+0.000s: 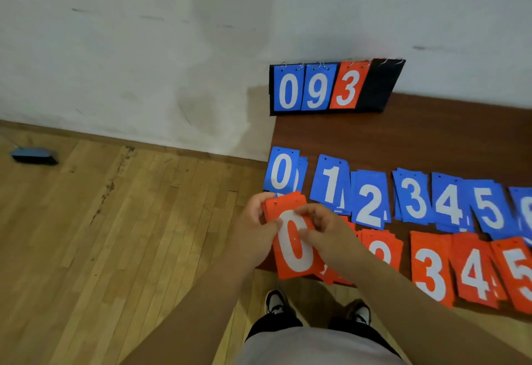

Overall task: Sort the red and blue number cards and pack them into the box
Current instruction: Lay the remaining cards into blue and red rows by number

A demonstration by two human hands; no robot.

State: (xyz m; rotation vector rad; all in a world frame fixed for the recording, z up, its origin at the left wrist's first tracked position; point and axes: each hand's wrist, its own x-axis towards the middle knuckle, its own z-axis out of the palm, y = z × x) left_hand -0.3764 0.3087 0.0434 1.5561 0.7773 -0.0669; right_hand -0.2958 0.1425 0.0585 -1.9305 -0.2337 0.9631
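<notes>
The left hand [254, 220] and right hand [325, 228] pinched the red 0 stack [295, 252]; under the right wrist a red pile [335, 277], probably 1s, lay mostly hidden.

I'm reading white 0, 9, 3 on scoreboard [380, 88]: two blue flaps, then red one. Along worktop [331, 134], blue piles are showing blue 0 [280, 173], blue 1 [331, 183], blue 2 [370, 203], blue 3 [414, 196], blue 4 [447, 203], blue 5 [489, 206]; next digit is running off frame. Nearer row is showing red 0 [293, 249], half-covered red 2 [381, 254], red 3 [431, 269], red 4 [475, 274], red 5 [518, 269].
</notes>
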